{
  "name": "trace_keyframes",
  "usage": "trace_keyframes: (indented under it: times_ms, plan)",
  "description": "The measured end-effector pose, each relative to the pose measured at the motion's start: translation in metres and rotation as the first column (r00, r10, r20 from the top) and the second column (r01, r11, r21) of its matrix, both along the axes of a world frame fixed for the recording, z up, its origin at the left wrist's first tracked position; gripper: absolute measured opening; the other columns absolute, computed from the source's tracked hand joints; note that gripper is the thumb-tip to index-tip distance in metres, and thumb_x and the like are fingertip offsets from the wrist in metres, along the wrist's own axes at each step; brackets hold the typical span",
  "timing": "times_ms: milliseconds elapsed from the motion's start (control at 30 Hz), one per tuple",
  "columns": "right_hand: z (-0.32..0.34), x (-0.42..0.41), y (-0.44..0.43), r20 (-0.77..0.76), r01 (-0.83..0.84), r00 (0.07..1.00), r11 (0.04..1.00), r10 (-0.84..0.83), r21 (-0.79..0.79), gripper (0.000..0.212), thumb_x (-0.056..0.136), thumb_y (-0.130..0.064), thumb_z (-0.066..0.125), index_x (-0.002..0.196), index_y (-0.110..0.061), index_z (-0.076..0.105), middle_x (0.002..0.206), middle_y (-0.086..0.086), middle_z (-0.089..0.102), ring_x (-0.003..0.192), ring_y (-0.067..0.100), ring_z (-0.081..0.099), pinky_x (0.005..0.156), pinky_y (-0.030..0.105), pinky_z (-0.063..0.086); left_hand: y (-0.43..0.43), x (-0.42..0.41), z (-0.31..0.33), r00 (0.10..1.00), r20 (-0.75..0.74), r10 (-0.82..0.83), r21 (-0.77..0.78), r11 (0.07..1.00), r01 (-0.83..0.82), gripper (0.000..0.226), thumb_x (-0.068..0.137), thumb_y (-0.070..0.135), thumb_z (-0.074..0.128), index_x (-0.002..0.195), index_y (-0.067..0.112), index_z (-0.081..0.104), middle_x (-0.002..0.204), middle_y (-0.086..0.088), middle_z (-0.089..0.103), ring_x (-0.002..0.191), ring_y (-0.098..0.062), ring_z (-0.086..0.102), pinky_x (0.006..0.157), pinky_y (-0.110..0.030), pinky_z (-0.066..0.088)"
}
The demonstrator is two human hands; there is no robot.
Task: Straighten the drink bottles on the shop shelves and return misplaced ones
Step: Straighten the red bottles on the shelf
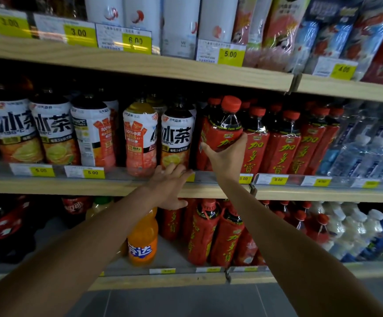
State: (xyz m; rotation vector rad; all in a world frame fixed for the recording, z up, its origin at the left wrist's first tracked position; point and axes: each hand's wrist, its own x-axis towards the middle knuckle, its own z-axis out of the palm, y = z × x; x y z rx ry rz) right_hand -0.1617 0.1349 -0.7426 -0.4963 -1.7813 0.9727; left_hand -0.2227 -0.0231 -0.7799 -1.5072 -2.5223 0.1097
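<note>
My right hand (226,156) grips a red-labelled tea bottle (224,128) with a red cap, tilted left at the front of the middle shelf, beside a row of matching red bottles (282,143). My left hand (170,184) lies flat with spread fingers on the middle shelf's front edge (117,186), just below a white-labelled iced tea bottle (176,138). A peach-orange labelled bottle (139,136) stands left of it, pulled forward of its neighbours. More white iced tea bottles (53,131) fill the shelf's left part.
The lower shelf holds an orange soda bottle (143,243), more red tea bottles (218,234), cola at the left and white drinks (355,227) at the right. Water bottles (373,145) stand right on the middle shelf. White cans (181,24) line the top shelf.
</note>
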Motion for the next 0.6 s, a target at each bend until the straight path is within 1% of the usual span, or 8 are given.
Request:
trace_keyframes:
  times_ms: [100, 167, 333, 467, 600]
  plan:
    - [-0.006, -0.006, -0.002, 0.028, 0.039, 0.999, 0.999, -0.038, -0.006, 0.091, 0.059, -0.04, 0.086, 0.127, -0.008, 0.036, 0.12, 0.006, 0.051, 0.115, 0.022, 0.05, 0.098, 0.04, 0.046, 0.0, 0.002, 0.0, 1.0, 0.025, 0.0, 0.007, 1.0, 0.0, 0.091, 0.081, 0.058, 0.054, 0.15, 0.022, 0.005, 0.146, -0.002, 0.016, 0.132, -0.022, 0.013, 0.106, -0.054, 0.022]
    - [-0.01, -0.009, -0.003, 0.057, 0.054, 0.997, 0.998, -0.053, -0.012, 0.092, 0.059, -0.04, 0.086, 0.128, -0.006, 0.036, 0.121, 0.007, 0.052, 0.116, 0.023, 0.05, 0.098, 0.04, 0.046, -0.001, 0.003, 0.001, 1.0, 0.025, -0.002, 0.007, 1.0, 0.002, 0.091, 0.082, 0.057, 0.054, 0.15, 0.021, 0.005, 0.147, -0.002, 0.015, 0.133, -0.022, 0.012, 0.107, -0.055, 0.021]
    - [-0.012, -0.014, -0.002, 0.1, 0.122, 0.988, 0.992, -0.121, -0.004, 0.095, 0.058, -0.045, 0.085, 0.129, -0.006, 0.035, 0.12, 0.007, 0.053, 0.115, 0.023, 0.051, 0.093, 0.035, 0.048, -0.001, 0.004, 0.0, 1.0, 0.01, 0.0, 0.014, 1.0, -0.001, 0.091, 0.082, 0.057, 0.054, 0.15, 0.019, 0.006, 0.147, -0.002, 0.015, 0.131, -0.023, 0.014, 0.106, -0.055, 0.022]
    - [-0.009, -0.016, -0.004, 0.162, 0.174, 0.971, 0.984, -0.175, 0.021, 0.1, 0.06, -0.047, 0.084, 0.134, -0.004, 0.032, 0.124, 0.01, 0.051, 0.119, 0.026, 0.048, 0.089, 0.035, 0.046, -0.002, 0.006, 0.0, 1.0, 0.017, 0.009, 0.009, 1.0, -0.009, 0.091, 0.082, 0.056, 0.054, 0.15, 0.02, 0.006, 0.146, -0.003, 0.015, 0.132, -0.023, 0.014, 0.107, -0.056, 0.021]
    - [-0.003, -0.017, -0.008, 0.258, 0.177, 0.949, 0.984, -0.18, 0.037, 0.109, 0.066, -0.047, 0.081, 0.141, 0.0, 0.019, 0.133, 0.015, 0.043, 0.125, 0.03, 0.041, 0.092, 0.039, 0.045, -0.001, 0.009, 0.004, 0.999, 0.034, 0.025, -0.006, 1.0, -0.025, 0.088, 0.083, 0.054, 0.053, 0.15, 0.019, 0.006, 0.146, -0.004, 0.016, 0.132, -0.024, 0.014, 0.107, -0.056, 0.02]
